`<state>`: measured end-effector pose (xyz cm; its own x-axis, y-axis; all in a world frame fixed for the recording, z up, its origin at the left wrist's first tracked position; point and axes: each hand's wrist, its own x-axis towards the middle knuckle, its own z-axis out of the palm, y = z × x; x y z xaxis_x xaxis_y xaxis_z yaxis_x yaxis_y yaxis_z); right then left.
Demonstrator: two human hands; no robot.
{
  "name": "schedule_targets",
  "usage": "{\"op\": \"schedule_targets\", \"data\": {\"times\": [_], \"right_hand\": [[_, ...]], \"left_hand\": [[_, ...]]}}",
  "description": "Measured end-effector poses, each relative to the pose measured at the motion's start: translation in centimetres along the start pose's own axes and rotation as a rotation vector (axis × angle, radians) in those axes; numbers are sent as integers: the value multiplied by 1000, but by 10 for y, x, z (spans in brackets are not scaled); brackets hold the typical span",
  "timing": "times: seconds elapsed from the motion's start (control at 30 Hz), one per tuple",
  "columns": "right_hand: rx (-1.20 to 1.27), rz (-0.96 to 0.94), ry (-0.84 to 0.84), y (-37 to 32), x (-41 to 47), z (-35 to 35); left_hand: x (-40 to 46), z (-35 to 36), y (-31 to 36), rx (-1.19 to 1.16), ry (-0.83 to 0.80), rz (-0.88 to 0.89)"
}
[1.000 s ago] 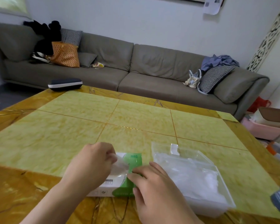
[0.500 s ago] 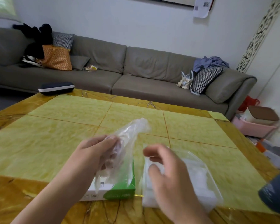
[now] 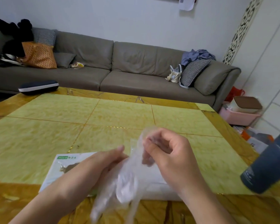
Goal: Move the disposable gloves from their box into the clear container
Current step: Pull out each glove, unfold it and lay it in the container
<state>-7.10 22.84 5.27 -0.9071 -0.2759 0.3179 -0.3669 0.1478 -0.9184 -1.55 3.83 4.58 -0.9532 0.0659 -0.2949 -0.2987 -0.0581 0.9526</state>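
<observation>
A thin clear disposable glove [image 3: 124,183] hangs crumpled between my two hands above the table's near edge. My right hand [image 3: 170,157] pinches its upper end with closed fingers. My left hand [image 3: 102,167] grips it lower down from the left. The white and green glove box [image 3: 63,165] lies flat on the table, partly hidden under my left hand. The clear container [image 3: 157,189] sits to the box's right, mostly covered by my hands and the glove.
A dark blue bottle [image 3: 268,165] stands at the table's right edge. A dark case [image 3: 38,87] lies at the far left corner. A grey sofa [image 3: 120,70] with cushions and bags runs behind the yellow table [image 3: 120,115]. Pink bins [image 3: 239,115] sit on the floor at right.
The glove was pulled out of the box by my left hand. My right hand then came up and took hold of its top. The view shifted left and down.
</observation>
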Motion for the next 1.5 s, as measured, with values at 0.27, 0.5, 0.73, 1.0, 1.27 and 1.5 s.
{"op": "schedule_targets", "data": {"times": [0.27,0.5,0.73,1.0,1.27,1.5], "right_hand": [[-112,245,184,7,1,0],[19,375,22,7,1,-5],[77,320,-31,6,2,-13],[265,357,89,14,4,-17],[55,330,210,28,12,-55],[-196,373,327,39,8,-79]], "left_hand": [[2,-4,2,-15,-14,227],[10,-9,-5,-101,349,290],[8,-10,-3,-29,359,297],[0,-12,2,269,90,209],[18,-4,-4,-134,356,268],[-2,36,21,562,660,841]]}}
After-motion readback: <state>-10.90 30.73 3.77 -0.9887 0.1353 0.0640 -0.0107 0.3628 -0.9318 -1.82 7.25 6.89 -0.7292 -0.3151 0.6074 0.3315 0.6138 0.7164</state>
